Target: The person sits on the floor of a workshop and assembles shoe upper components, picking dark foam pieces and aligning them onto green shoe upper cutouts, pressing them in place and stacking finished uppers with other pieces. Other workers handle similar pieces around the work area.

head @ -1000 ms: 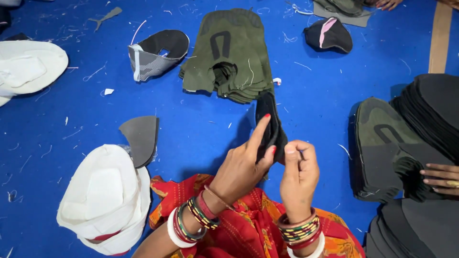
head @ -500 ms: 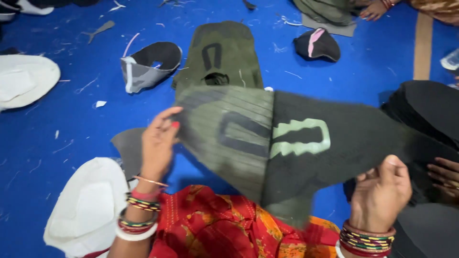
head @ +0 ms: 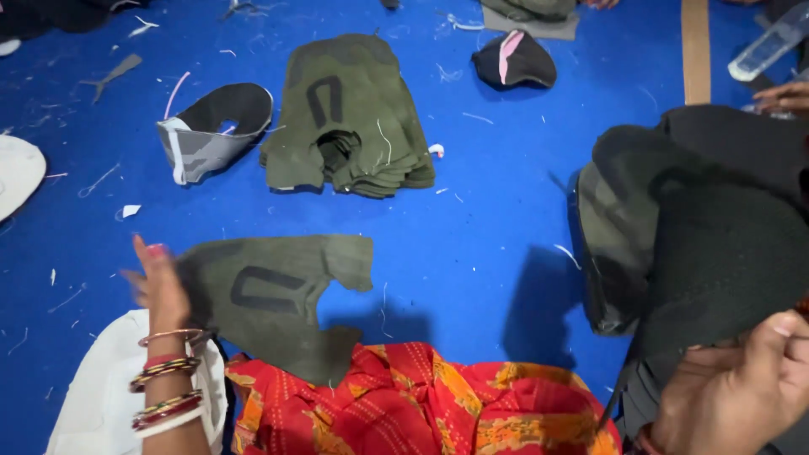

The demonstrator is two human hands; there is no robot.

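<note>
L hand (head: 160, 282): pinching olive-green flat cut fabric shoe-upper piece (head: 274, 299) at its edge.
R hand (head: 733, 392): gripping black mesh fabric piece (head: 725, 261).
Feel: prob. light, floppy; grab edges.

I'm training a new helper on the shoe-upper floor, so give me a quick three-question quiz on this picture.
1. True or false: the left hand holds a flat olive-green fabric shoe-upper piece with a dark U-shaped mark.
2. Multiple choice: the neat stack of olive-green upper pieces lies on A) the red patterned cloth, B) the blue floor mat, C) the white pile.
3. What does the right hand grip?

Key
1. True.
2. B.
3. A black mesh fabric piece, lifted up in front of the pile at the right.
</note>
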